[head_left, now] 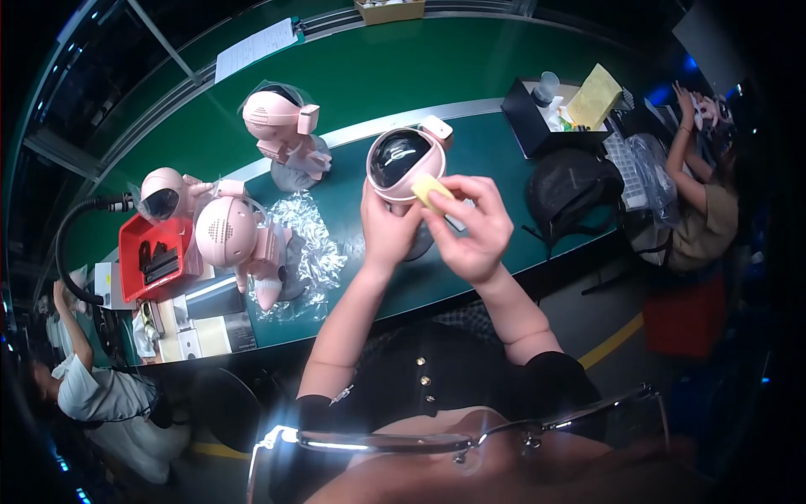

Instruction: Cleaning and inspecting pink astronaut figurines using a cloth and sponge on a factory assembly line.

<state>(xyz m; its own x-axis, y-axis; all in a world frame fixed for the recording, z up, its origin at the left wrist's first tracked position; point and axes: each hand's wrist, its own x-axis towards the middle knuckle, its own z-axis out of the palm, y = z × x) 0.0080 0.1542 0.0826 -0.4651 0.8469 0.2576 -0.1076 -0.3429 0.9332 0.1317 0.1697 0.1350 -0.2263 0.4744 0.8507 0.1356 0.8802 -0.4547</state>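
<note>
In front of me stands a pink astronaut figure (438, 156) with a glossy black visor facing up. My left hand (388, 228) is wrapped round the underside of its helmet. Pinched between the thumb and fingers of my right hand (475, 233) is a small yellow sponge (429, 191), which is against the helmet's lower right rim. My hands hide most of the figure's body. Crumpled clear plastic film (312, 252) lies left of it. Further left are more pink astronaut figures (225, 232), some with clear plastic over them.
A red bin (129, 267) with dark parts sits left, beside small boxes (214, 296) and a black hose (63, 227). At right are a black box (517, 119) holding a yellow cloth (594, 94), and a black bag (571, 202). People work at both sides.
</note>
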